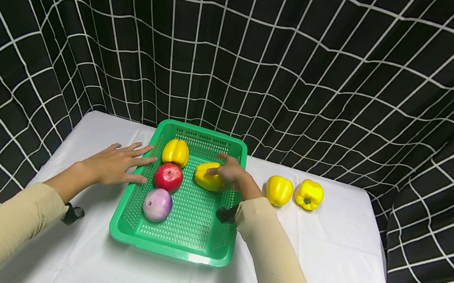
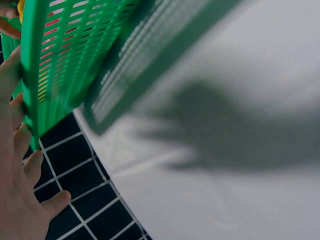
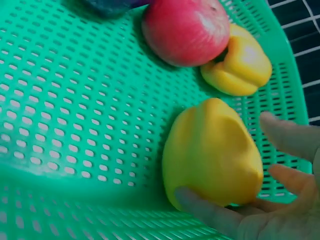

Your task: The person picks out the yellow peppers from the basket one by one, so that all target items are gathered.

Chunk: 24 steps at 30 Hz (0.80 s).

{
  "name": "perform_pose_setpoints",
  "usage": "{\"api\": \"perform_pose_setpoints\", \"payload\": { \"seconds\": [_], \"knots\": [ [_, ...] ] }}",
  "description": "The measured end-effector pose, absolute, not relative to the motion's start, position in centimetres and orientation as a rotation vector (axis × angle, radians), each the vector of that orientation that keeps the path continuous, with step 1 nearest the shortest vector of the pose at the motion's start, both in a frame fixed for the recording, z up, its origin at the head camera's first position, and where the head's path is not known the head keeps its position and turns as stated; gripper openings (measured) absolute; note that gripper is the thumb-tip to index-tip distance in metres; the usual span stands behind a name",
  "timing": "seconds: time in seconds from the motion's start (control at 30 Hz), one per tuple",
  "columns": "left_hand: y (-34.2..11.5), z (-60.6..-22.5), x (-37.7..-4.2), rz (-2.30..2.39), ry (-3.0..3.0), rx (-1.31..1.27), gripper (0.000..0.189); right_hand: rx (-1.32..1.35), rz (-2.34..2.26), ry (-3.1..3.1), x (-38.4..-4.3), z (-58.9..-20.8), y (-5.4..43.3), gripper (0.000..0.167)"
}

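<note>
A green plastic basket [image 1: 171, 249] holds two yellow bell peppers, a speckled red round fruit [image 1: 168, 178] and a purple-and-white round vegetable [image 1: 157, 205]. My right hand [image 1: 232, 173] reaches in over the right side, beside the nearer yellow bell pepper [image 3: 210, 152]. In the right wrist view its digits are spread around that pepper, one overlapping the lower edge; contact is unclear. The other yellow bell pepper [image 1: 175, 152] sits at the back left, behind the red fruit. My left hand [image 1: 118, 163] lies at the basket's left rim with fingers extended and spread.
Two more yellow bell peppers, one left [image 1: 279, 190] and one right [image 1: 309, 194], sit on the white tablecloth [image 1: 324, 254] right of the basket. A black curtain [image 1: 229, 56] with white grid lines surrounds the table's back and sides.
</note>
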State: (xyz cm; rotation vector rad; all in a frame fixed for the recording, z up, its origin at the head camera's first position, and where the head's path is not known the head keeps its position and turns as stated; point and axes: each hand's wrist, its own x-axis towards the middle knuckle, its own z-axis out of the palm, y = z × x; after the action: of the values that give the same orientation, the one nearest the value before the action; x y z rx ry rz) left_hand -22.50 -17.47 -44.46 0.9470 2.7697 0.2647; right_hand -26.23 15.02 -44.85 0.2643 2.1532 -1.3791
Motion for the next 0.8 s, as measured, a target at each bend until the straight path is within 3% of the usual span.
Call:
{"api": "perform_pose_setpoints", "payload": {
  "seconds": [0.8],
  "knots": [
    [-17.62,-44.49,-22.47,0.302,2.767,0.958,0.066,0.253,-1.334,2.212,-25.64,-45.53,14.25,0.064]
  ]
}}
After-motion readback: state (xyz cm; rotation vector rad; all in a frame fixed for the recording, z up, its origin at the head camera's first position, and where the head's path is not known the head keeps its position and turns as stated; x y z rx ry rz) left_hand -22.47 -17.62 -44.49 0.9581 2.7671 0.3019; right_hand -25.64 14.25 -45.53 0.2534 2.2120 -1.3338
